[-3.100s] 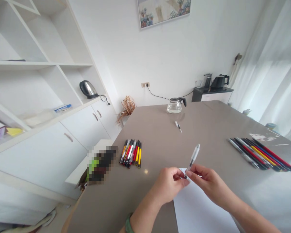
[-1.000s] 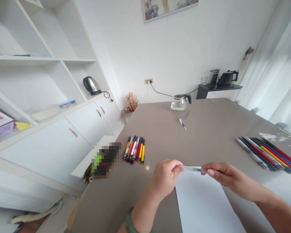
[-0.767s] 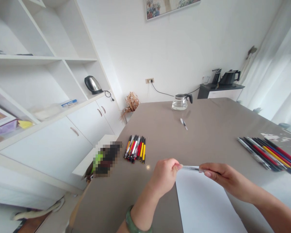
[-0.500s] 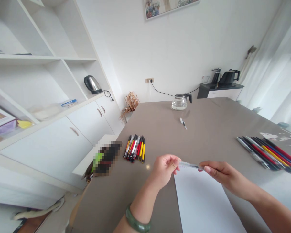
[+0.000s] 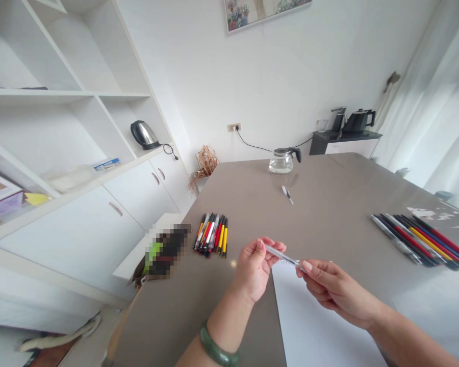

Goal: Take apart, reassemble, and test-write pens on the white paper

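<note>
A clear-barrelled pen (image 5: 282, 255) is held between my two hands above the top of a white sheet of paper (image 5: 313, 316). My right hand (image 5: 329, 283) pinches its lower right end between thumb and fingers. At the upper left end, my left hand (image 5: 254, 265) has its thumb against the tip, with the fingers curled behind the barrel. The pen slopes down to the right. Faint marks show along the paper's top edge, partly hidden by my hands. On my left wrist is a green bangle (image 5: 218, 349).
A bunch of mixed pens (image 5: 211, 234) lies left of my hands; a spread row of pens (image 5: 421, 239) lies at the right. Farther back on the brown table (image 5: 248, 188) are a small white-and-black pen (image 5: 287, 194) and a glass pot (image 5: 281, 162) with a black handle.
The pen has tipped more steeply down to the right and moved slightly left. My left hand has turned, its thumb now upright at the pen's end. My right hand has shifted left and down.
</note>
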### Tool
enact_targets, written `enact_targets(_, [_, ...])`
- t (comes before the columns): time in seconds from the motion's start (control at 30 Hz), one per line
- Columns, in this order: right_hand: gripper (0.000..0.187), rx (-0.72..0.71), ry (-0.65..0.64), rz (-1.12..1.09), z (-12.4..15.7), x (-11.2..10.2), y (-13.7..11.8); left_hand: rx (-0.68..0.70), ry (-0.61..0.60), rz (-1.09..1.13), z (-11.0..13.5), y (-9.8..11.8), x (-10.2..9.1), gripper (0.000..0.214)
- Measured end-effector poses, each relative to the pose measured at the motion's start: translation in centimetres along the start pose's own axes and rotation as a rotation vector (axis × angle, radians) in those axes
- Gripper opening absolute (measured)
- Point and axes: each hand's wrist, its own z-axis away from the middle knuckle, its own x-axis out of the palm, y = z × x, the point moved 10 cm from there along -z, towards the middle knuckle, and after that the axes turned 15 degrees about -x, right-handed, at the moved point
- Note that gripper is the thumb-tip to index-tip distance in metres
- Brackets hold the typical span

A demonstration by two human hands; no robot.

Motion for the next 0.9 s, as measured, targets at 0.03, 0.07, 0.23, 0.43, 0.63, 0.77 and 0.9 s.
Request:
enact_targets(0.03, [0.033,-0.028,0.016,0.083,-0.1,-0.1,-0.3,0.015,0.027,0.027,-0.1,0.1,-0.4,0.016])
enact_targets(0.07, [0.033,-0.064,0.030,0.183,-0.1,-0.2,-0.7,0.025,0.048,0.051,-0.1,0.1,-0.7,0.015])
enact_targets(0.23, [0.029,-0.248,0.057,0.646,-0.1,0.5,-3.4,-0.002,0.135,0.112,-0.7,-0.4,-2.2,0.016])
enact_targets(0.43, [0.034,-0.231,0.125,0.659,-0.1,-0.8,-3.1,-0.022,0.149,0.072,-0.8,-0.7,-2.3,0.028])
enact_targets(0.63, [0.041,-0.126,0.163,0.490,0.0,-2.6,-2.1,-0.040,0.133,-0.021,-0.9,-0.8,-1.9,0.025])
enact_targets(0.77, [0.040,-0.157,0.122,0.445,0.0,-2.0,-2.7,0.016,0.248,-0.062,-0.9,-0.4,-3.5,0.011])
enact_targets(0.9, [0.041,-0.167,0.097,0.433,-0.2,-1.7,-2.7,0.018,0.227,-0.107,-0.7,-0.1,-2.8,0.013])
